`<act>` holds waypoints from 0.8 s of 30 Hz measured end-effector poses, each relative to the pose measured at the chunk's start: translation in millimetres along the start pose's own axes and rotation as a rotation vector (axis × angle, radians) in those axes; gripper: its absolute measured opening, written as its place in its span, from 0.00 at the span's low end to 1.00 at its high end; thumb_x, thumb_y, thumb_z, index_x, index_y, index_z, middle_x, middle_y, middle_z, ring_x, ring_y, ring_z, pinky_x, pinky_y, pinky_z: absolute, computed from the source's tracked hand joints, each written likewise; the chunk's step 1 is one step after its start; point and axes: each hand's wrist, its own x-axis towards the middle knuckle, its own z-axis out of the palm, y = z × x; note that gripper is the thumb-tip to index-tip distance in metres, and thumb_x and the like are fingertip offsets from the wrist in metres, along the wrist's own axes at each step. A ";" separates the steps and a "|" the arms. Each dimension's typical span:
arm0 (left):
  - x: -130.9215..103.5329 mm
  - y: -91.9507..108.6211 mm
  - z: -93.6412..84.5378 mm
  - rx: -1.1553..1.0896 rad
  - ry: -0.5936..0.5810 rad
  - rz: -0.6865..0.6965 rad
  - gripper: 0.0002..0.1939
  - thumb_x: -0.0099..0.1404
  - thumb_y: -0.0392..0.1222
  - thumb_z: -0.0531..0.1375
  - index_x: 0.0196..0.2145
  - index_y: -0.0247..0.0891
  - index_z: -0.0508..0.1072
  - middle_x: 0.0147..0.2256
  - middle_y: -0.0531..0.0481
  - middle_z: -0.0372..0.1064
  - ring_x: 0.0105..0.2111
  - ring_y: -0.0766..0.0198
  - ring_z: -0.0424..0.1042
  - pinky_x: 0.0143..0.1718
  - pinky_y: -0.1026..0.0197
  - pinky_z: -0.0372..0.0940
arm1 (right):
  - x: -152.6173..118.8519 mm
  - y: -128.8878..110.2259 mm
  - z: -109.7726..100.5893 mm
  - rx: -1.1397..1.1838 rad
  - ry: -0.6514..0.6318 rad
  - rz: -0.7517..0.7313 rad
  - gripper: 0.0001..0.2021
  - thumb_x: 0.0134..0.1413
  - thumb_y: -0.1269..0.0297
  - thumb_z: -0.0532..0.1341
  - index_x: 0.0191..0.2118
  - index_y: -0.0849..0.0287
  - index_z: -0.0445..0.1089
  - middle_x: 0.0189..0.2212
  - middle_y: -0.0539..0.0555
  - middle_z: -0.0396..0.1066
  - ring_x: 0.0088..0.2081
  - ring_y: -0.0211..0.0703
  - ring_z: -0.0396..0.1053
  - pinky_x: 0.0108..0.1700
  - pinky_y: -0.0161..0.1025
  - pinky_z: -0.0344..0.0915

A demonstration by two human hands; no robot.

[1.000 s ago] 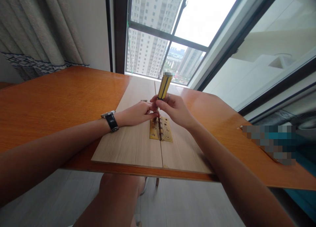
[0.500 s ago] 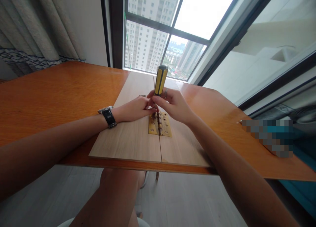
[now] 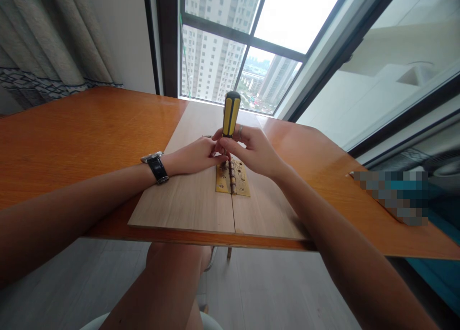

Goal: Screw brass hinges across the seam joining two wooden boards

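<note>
A screwdriver [image 3: 230,115] with a yellow and black handle stands nearly upright over a brass hinge [image 3: 241,180]. My right hand [image 3: 251,150] is closed on the lower end of its handle. Beside it, my left hand [image 3: 201,155] rests on the left board, its fingertips pinched around the shaft area at the hinge's far left part; what they hold there is hidden. The hinge lies across the seam between two pale wooden boards [image 3: 187,205], with screws visible in its near left corner. The screwdriver's tip is hidden by my fingers.
The boards lie on an orange-brown wooden table [image 3: 89,138]. A small metal piece [image 3: 207,136] lies beyond my left hand. A blurred-out object [image 3: 395,196] is at the table's right. Behind are a window and, at left, a curtain [image 3: 61,38].
The screwdriver handle has shifted slightly left and stands more upright. Both hands keep nearly the same place and grip, while the whole view has moved a little.
</note>
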 end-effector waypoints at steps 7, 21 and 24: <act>-0.6 -0.5 0.3 0.011 0.006 -0.001 0.15 0.69 0.47 0.56 0.41 0.34 0.77 0.43 0.43 0.75 0.43 0.56 0.75 0.48 0.54 0.68 | 1.0 -2.1 -0.9 -0.084 -0.012 -0.030 0.12 0.63 0.62 0.58 0.42 0.64 0.76 0.30 0.52 0.76 0.31 0.38 0.71 0.36 0.37 0.65; 1.0 -4.1 0.5 -0.035 -0.009 0.063 0.18 0.68 0.48 0.56 0.51 0.35 0.71 0.50 0.43 0.72 0.48 0.55 0.72 0.53 0.55 0.67 | 1.2 1.5 -1.7 -0.149 -0.022 -0.062 0.10 0.60 0.62 0.60 0.40 0.60 0.77 0.33 0.51 0.78 0.32 0.38 0.69 0.37 0.36 0.64; 1.2 -4.4 0.4 -0.030 -0.019 0.084 0.17 0.69 0.48 0.55 0.48 0.35 0.75 0.50 0.43 0.72 0.51 0.54 0.71 0.56 0.53 0.65 | 0.3 2.6 -1.7 -0.109 -0.009 -0.053 0.11 0.61 0.60 0.60 0.40 0.62 0.77 0.34 0.52 0.77 0.33 0.39 0.71 0.38 0.36 0.65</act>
